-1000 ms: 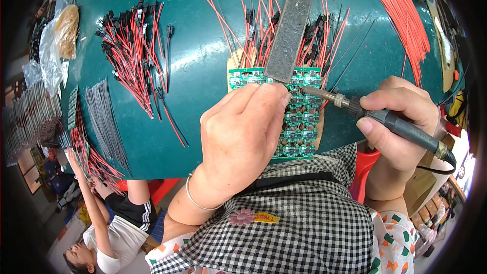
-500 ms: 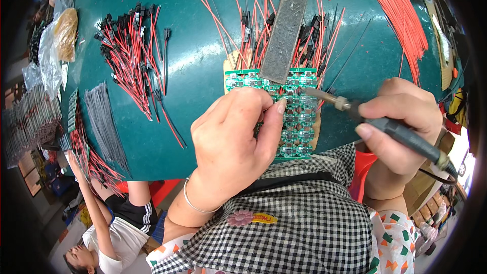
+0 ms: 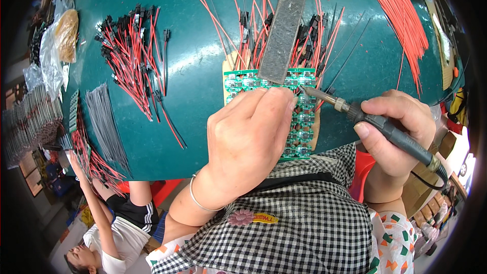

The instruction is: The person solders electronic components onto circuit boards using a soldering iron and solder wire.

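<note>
A soldering iron is gripped in my right hand, its tip touching or nearly touching the upper right part of a green circuit board panel. Over the panel's left and middle part lies my left hand, thumb and fingers pinched together close to the tip. Whatever they hold is hidden. A dark flat metal bar rests across the panel's far edge. From beneath it, red and black wires with black connectors fan out on the far side. Brown board shows under the panel's edges.
On the green table, a heap of red-black connector leads and a bundle of grey wires lie left. Red wires lie far right. Plastic bags sit at the far left edge. Another person works at lower left.
My left hand has shifted right across the panel, covering more of its middle. The iron's handle has swung slightly toward me, with its tip staying near the same spot.
</note>
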